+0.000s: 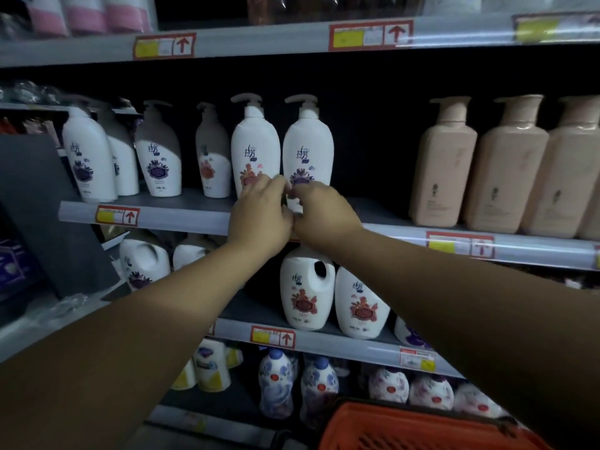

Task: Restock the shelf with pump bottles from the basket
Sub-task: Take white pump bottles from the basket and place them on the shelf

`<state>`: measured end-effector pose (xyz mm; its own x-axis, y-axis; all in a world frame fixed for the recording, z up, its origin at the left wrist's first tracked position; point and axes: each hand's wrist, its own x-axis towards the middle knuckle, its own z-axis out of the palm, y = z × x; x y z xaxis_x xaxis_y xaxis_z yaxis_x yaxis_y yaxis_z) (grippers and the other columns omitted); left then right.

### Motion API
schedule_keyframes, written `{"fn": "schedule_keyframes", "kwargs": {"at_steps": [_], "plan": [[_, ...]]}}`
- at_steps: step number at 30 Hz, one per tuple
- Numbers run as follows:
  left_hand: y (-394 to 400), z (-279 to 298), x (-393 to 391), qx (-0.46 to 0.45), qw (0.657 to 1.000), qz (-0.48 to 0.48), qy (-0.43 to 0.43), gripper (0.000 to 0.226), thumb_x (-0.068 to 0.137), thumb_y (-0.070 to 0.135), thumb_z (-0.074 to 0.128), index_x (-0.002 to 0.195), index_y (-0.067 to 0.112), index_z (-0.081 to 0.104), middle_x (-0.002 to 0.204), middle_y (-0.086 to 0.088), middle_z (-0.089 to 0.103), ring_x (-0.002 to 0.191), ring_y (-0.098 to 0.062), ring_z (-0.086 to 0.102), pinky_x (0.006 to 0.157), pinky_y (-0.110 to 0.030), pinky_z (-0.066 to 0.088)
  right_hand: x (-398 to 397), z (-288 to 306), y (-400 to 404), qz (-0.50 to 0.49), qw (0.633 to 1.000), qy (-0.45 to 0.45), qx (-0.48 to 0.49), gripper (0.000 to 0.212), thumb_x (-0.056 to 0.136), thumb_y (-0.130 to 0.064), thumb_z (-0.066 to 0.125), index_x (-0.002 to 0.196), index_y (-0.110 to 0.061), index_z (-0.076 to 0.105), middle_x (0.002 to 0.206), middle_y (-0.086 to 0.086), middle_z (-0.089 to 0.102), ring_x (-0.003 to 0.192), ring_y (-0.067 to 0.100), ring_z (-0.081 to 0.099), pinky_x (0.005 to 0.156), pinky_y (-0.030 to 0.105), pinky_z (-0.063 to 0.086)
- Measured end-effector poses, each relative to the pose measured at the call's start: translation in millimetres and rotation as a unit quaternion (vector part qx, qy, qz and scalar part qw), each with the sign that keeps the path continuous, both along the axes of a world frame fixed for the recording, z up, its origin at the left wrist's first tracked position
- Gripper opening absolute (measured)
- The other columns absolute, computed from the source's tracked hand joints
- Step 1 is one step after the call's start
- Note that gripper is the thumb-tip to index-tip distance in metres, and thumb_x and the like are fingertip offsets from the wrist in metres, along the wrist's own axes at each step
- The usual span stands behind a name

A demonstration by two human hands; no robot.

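Two white pump bottles stand side by side at the front of the middle shelf (181, 214): one with a red flower label (255, 147) and one with a purple flower label (308, 147). Both my hands meet at the base of the purple-label bottle. My left hand (259, 212) covers the red-label bottle's foot, and its fingertips press the purple-label bottle's left side. My right hand (321, 212) curls around its lower front. The orange basket (422, 430) sits at the bottom right; what it holds is hidden.
More white pump bottles (87, 157) stand to the left on the same shelf, and pink square bottles (441, 164) to the right, with a dark gap between. White handled jugs (306, 287) fill the shelf below. A grey panel (42, 206) juts out at left.
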<state>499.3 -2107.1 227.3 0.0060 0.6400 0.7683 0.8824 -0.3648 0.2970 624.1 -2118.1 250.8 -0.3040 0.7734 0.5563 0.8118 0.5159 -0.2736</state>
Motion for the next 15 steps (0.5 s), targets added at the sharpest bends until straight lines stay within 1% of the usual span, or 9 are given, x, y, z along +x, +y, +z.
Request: {"fn": "schedule_keyframes", "kwargs": {"at_steps": [1, 3, 6, 7, 9, 11, 13, 15], "plan": [[-7.1, -5.0, 2.8, -0.001, 0.999, 0.007, 0.048, 0.02, 0.081, 0.017, 0.056, 0.101, 0.018, 0.055, 0.103, -0.005, 0.055, 0.097, -0.031, 0.052, 0.069, -0.037, 0.041, 6.6, -7.2, -5.7, -0.001, 1.0, -0.02, -0.002, 0.036, 0.084, -0.019, 0.056, 0.12, -0.019, 0.062, 0.111, 0.011, 0.061, 0.1, 0.03, 0.061, 0.082, 0.041, 0.053], [-21.4, -15.2, 11.5, -0.035, 0.994, 0.012, 0.099, 0.019, 0.083, 0.024, 0.055, 0.101, 0.018, 0.054, 0.103, -0.005, 0.055, 0.099, -0.031, 0.052, 0.07, -0.036, 0.041, 21.1, -20.5, -17.2, -0.011, 0.998, -0.058, -0.009, 0.037, 0.084, -0.019, 0.056, 0.121, -0.025, 0.061, 0.108, 0.008, 0.059, 0.1, 0.03, 0.06, 0.078, 0.037, 0.051], [-40.4, -36.5, 29.5, -0.164, 0.98, -0.012, 0.111, 0.026, 0.086, 0.034, 0.054, 0.109, 0.021, 0.058, 0.111, -0.003, 0.058, 0.105, -0.03, 0.056, 0.081, -0.042, 0.05, 46.8, -45.0, -34.0, -0.012, 0.992, -0.112, -0.048, 0.039, 0.085, -0.017, 0.055, 0.121, -0.029, 0.06, 0.113, 0.003, 0.059, 0.104, 0.026, 0.059, 0.075, 0.031, 0.045], [-46.6, -46.1, 36.0, -0.2, 0.972, -0.026, 0.118, 0.024, 0.086, 0.035, 0.055, 0.107, 0.022, 0.058, 0.112, -0.003, 0.058, 0.104, -0.029, 0.057, 0.081, -0.042, 0.051, 56.4, -55.8, -39.9, -0.012, 0.989, -0.132, -0.069, 0.041, 0.085, -0.018, 0.055, 0.124, -0.03, 0.058, 0.116, 0.002, 0.06, 0.106, 0.025, 0.059, 0.075, 0.031, 0.045], [-61.6, -66.6, 49.7, -0.258, 0.955, -0.057, 0.133, 0.015, 0.086, 0.036, 0.058, 0.094, 0.023, 0.055, 0.109, -0.003, 0.06, 0.097, -0.028, 0.058, 0.077, -0.039, 0.051, 75.9, -79.7, -53.2, -0.009, 0.981, -0.155, -0.12, 0.041, 0.087, -0.021, 0.056, 0.127, -0.028, 0.058, 0.121, 0.004, 0.06, 0.109, 0.025, 0.058, 0.079, 0.032, 0.048], [-77.0, -90.9, 62.6, -0.309, 0.938, -0.081, 0.134, 0.014, 0.086, 0.036, 0.059, 0.088, 0.024, 0.052, 0.1, -0.004, 0.062, 0.087, -0.027, 0.059, 0.069, -0.037, 0.051, 93.8, -107.2, -68.0, -0.008, 0.974, -0.15, -0.17, 0.037, 0.088, -0.023, 0.056, 0.125, -0.021, 0.06, 0.121, 0.008, 0.06, 0.108, 0.028, 0.059, 0.085, 0.037, 0.052], [-93.9, -121.3, 76.2, -0.35, 0.924, -0.106, 0.108, 0.011, 0.086, 0.033, 0.061, 0.086, 0.027, 0.051, 0.09, -0.001, 0.061, 0.079, -0.024, 0.058, 0.061, -0.032, 0.043, 110.0, -138.8, -83.8, -0.007, 0.969, -0.131, -0.209, 0.035, 0.087, -0.025, 0.059, 0.121, -0.017, 0.064, 0.117, 0.01, 0.063, 0.106, 0.03, 0.06, 0.087, 0.04, 0.053], [-111.2, -156.0, 92.0, -0.383, 0.914, -0.115, 0.067, 0.012, 0.085, 0.03, 0.061, 0.079, 0.028, 0.051, 0.084, 0.0, 0.06, 0.081, -0.023, 0.06, 0.059, -0.028, 0.037, 124.9, -176.2, -98.2, -0.018, 0.964, -0.113, -0.239, 0.027, 0.085, -0.028, 0.061, 0.109, -0.016, 0.068, 0.111, 0.01, 0.068, 0.104, 0.03, 0.062, 0.084, 0.033, 0.051]]}}
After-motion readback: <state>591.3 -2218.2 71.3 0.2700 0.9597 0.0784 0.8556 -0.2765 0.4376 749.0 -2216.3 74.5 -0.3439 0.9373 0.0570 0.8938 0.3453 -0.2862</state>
